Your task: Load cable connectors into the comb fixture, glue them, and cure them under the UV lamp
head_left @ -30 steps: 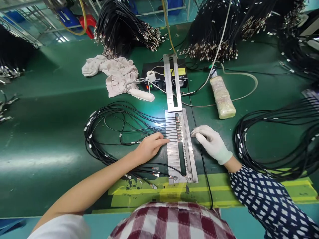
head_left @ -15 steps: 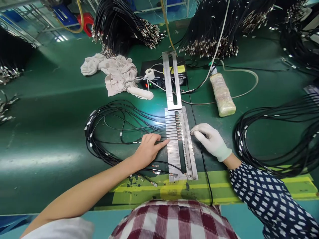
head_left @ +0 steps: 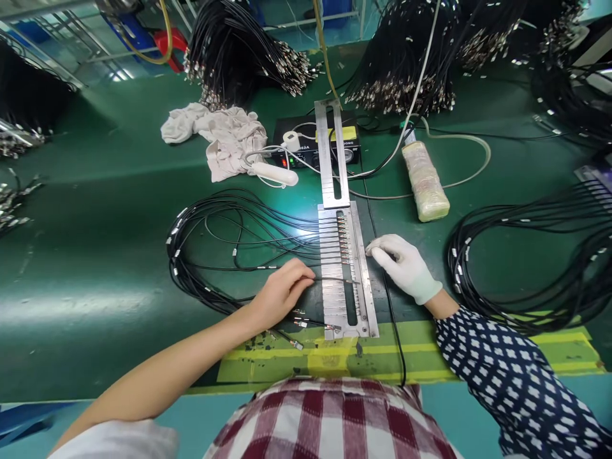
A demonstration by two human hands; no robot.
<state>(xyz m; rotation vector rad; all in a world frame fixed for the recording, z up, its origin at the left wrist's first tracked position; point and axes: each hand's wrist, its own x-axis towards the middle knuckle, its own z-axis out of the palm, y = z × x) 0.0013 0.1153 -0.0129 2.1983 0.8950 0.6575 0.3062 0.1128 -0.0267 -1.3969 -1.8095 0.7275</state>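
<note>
My bare left hand (head_left: 282, 293) pinches a black cable (head_left: 329, 278) between thumb and fingertips. The cable's stripped end reaches over a slotted metal fixture (head_left: 335, 306). Several other black cables lie side by side in the upper grooves of the fixture, their metal ends lined up by its central slot. My right hand (head_left: 399, 264), in a white glove, rests at the fixture's right edge. Its thumb and fingertips come together; whatever they hold, if anything, is hidden. The looped bundle of cables (head_left: 179, 255) lies left of the fixture, and a few loose connectors (head_left: 296, 344) are below my left hand.
Beyond the fixture a metal slotted plate (head_left: 326, 159) leans over a black control box (head_left: 289, 131). A white handheld tool (head_left: 275, 173) lies beside crumpled cloths (head_left: 234, 140). To the right are a wrapped bottle (head_left: 425, 182) and another cable coil (head_left: 459, 268). Cable bundles (head_left: 253, 51) stand behind.
My left hand has drawn back slightly from the fixture and now holds a cable, whose end has moved up from the fixture's lower part. My right hand has stayed at the edge.
</note>
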